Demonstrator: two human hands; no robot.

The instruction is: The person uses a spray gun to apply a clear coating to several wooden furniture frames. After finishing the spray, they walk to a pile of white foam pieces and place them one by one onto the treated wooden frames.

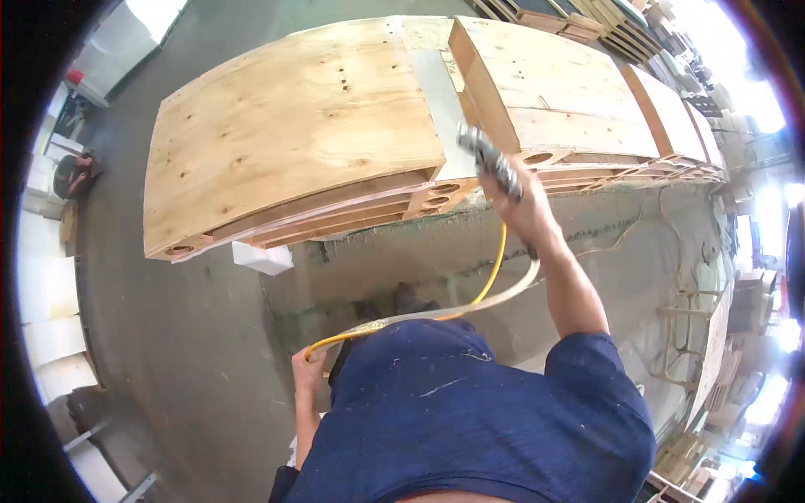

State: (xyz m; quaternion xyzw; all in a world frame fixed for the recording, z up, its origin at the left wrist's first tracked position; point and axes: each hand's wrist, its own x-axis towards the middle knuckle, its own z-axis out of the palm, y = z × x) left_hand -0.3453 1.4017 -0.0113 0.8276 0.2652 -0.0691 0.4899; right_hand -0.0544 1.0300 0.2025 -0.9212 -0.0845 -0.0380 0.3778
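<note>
With the right hand (521,194) clamped on the grey metal air nailer (488,159) and the left hand (307,366) gripping its yellow hose (490,277), slack could snag the stacked plywood pallets (293,134), jerking the tool off line.

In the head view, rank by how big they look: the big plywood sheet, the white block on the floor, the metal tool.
1. Plywood sheet, by far.
2. White block and metal tool in the right hand look alike; not ranked.
</note>
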